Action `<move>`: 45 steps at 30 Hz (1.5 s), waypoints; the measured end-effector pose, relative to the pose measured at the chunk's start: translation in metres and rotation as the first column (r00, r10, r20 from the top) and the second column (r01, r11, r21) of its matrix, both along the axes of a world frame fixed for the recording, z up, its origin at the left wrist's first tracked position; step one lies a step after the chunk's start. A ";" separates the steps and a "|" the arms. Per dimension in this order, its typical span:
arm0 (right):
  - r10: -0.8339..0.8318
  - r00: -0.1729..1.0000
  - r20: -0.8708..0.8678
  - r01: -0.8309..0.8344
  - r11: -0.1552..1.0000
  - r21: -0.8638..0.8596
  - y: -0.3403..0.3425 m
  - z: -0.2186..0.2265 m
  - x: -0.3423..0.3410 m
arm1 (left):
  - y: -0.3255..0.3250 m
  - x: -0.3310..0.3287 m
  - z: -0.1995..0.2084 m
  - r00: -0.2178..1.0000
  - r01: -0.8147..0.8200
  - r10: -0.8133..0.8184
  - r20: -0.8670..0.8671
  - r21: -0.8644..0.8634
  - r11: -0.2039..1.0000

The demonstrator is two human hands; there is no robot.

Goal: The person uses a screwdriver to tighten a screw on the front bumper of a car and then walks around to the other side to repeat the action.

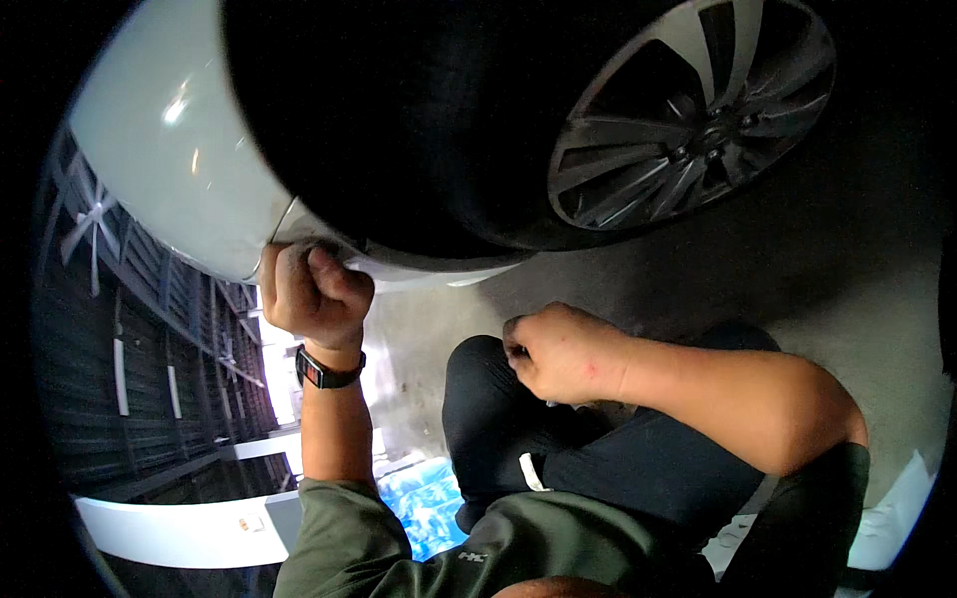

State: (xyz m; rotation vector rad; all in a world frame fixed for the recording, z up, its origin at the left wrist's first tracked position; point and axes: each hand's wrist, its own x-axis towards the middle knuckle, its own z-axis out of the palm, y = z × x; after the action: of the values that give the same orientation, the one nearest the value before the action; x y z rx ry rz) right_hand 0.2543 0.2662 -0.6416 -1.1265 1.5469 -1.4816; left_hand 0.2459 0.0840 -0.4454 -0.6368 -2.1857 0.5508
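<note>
My left hand is raised to the lower edge of a white car body panel, beside the dark wheel arch. Its fingers are curled, with the thumb bent over against them; whatever they may grip at the panel edge is hidden. A car wheel with a dark and silver spoked rim stands to the right of this hand, its black tyre deep in shadow. Above my bent knee, my right hand is closed, its fingers turned away. Something dark shows at the fingertips, too unclear to name.
My legs in black trousers are folded below the wheel, over a grey floor. A blue and white patterned sheet lies behind my left elbow. At far left are a ceiling fan and a white beam.
</note>
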 end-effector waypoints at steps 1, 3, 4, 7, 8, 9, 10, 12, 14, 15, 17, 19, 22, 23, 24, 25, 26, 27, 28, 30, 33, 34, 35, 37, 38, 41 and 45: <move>-0.009 1.000 -0.024 0.009 1.000 0.026 0.001 0.000 0.001 | 0.001 -0.002 0.000 0.999 0.046 -0.046 0.008 0.025 0.999; 0.009 0.994 -0.111 0.004 0.993 0.116 0.000 -0.004 0.002 | 0.000 -0.003 -0.002 0.997 0.076 -0.077 0.006 0.090 0.993; -0.028 0.993 -0.115 0.043 0.990 0.132 0.000 -0.006 0.007 | -0.001 -0.002 0.001 0.995 0.097 -0.100 0.020 0.117 0.988; -0.044 0.998 -0.054 0.055 0.974 0.220 -0.005 -0.004 0.014 | -0.011 0.002 0.005 0.994 0.113 -0.111 -0.018 0.097 0.989; -0.046 0.997 -0.066 0.061 0.969 0.239 -0.006 -0.004 0.016 | -0.010 0.004 0.011 0.994 0.109 -0.110 0.004 0.100 0.989; -0.119 0.991 -0.067 0.133 0.953 0.271 -0.003 -0.009 0.014 | -0.009 0.005 0.007 0.992 0.126 -0.125 -0.016 0.139 0.982; -0.193 0.979 -0.068 0.205 0.935 0.288 0.000 -0.012 0.009 | -0.003 0.004 0.009 0.995 0.092 -0.094 0.012 0.112 0.989; -0.288 0.942 0.169 0.221 0.917 0.330 0.014 -0.004 -0.004 | 0.005 0.007 0.016 0.996 0.011 -0.017 0.091 0.071 0.997; -0.318 0.742 0.590 0.218 0.947 0.236 0.027 0.013 -0.021 | 0.002 0.006 0.023 0.989 0.051 -0.063 0.136 0.089 0.995; -0.194 0.620 0.760 0.279 0.960 0.017 0.035 0.040 -0.022 | -0.005 0.013 0.030 0.977 0.057 -0.071 0.203 0.072 0.996; -0.011 0.523 0.852 0.453 0.850 -0.267 0.048 0.064 -0.021 | -0.002 0.017 0.047 0.966 0.034 -0.063 0.250 0.118 0.992; -0.183 0.538 0.823 0.539 0.825 -0.170 0.044 0.068 -0.002 | -0.008 0.017 0.059 0.877 0.038 -0.117 0.467 0.175 0.984; -0.359 0.479 0.801 0.514 0.854 0.075 0.041 0.008 0.024 | -0.003 0.001 0.058 0.804 0.036 -0.195 0.562 0.282 0.959; -0.351 0.512 0.784 0.434 0.893 0.117 0.044 0.019 0.026 | -0.008 0.003 0.061 0.806 0.026 -0.192 0.560 0.291 0.957; -0.325 0.594 0.736 0.395 0.915 0.085 0.043 0.027 0.026 | -0.014 0.005 0.063 0.808 0.017 -0.184 0.560 0.289 0.957; -0.292 0.671 0.681 0.349 0.935 0.057 0.042 0.033 0.023 | -0.019 0.007 0.065 0.810 0.007 -0.175 0.559 0.290 0.957; -0.267 0.788 0.555 0.370 0.925 -0.081 0.042 0.031 0.017 | -0.022 0.006 0.064 0.814 -0.007 -0.168 0.556 0.298 0.954; -0.234 0.853 0.467 0.335 0.931 -0.145 0.042 0.037 0.009 | -0.023 0.007 0.066 0.803 -0.020 -0.157 0.575 0.289 0.957; -0.211 0.903 0.375 0.306 0.928 -0.214 0.044 0.045 -0.001 | -0.025 0.008 0.074 0.797 -0.041 -0.127 0.591 0.262 0.964; -0.157 0.862 0.482 0.325 0.901 -0.288 0.053 0.073 -0.006 | -0.014 0.007 0.070 0.811 -0.021 -0.145 0.566 0.277 0.961; 0.050 0.704 0.709 0.323 0.866 -0.382 0.061 0.088 0.000 | -0.011 0.011 0.064 0.815 -0.037 -0.150 0.559 0.310 0.950; 0.094 0.675 0.732 0.325 0.853 -0.409 0.061 0.087 0.001 | -0.009 0.014 0.065 0.816 -0.047 -0.152 0.557 0.326 0.944; 0.135 0.642 0.755 0.334 0.837 -0.433 0.061 0.085 0.001 | -0.009 0.017 0.066 0.822 -0.058 -0.144 0.551 0.332 0.942; 0.149 0.618 0.772 0.328 0.843 -0.425 0.056 0.084 -0.005 | -0.010 0.017 0.071 0.822 -0.073 -0.097 0.561 0.273 0.959; 0.138 0.632 0.763 0.331 0.842 -0.426 0.055 0.082 -0.008 | -0.010 0.015 0.073 0.819 -0.074 -0.098 0.566 0.273 0.959; 0.101 0.616 0.781 0.376 0.834 -0.404 0.046 0.085 -0.015 | -0.008 0.014 0.074 0.809 -0.042 -0.149 0.568 0.310 0.950; 0.133 0.604 0.786 0.487 0.718 -0.496 0.028 0.103 -0.035 | -0.003 0.014 0.075 0.864 -0.051 -0.114 0.490 0.311 0.949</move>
State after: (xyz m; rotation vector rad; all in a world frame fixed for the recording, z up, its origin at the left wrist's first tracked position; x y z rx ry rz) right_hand 0.2190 0.2939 -0.5391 -0.4504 0.4689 -2.3830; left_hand 0.2597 0.0805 -0.3703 -0.6955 -2.6699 -0.0049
